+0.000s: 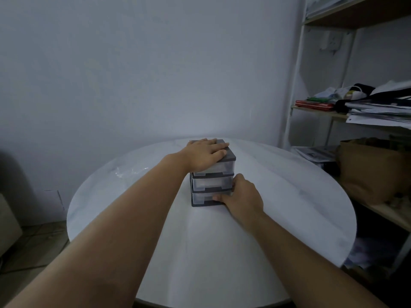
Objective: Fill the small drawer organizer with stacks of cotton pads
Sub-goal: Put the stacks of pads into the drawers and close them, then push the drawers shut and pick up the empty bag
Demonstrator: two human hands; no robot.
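While my left hand (205, 154) lies flat on the lid of the drawer organizer (211, 183), fingers straight and pressed together, palm down, its fingertips reach the far right edge of the lid. My right hand (241, 197) grips the unit low on its right front corner: the thumb lies across the front of the bottom drawer (202, 197) and the fingers curl round the right side, where they pass out of sight.

Organizer: grey frame, three translucent drawers stacked, all closed flush. Contents cannot be made out through the fronts. It stands upright near the middle of the round white worktop (289, 196), toward the far edge.

Clear plastic film (131, 171) lies crumpled on the worktop, left of the organizer and well apart from it.

Right of the worktop: shelf unit (320, 113) carrying piled papers and a red book (314, 105); a brown paper bag (373, 170) sits lower down.
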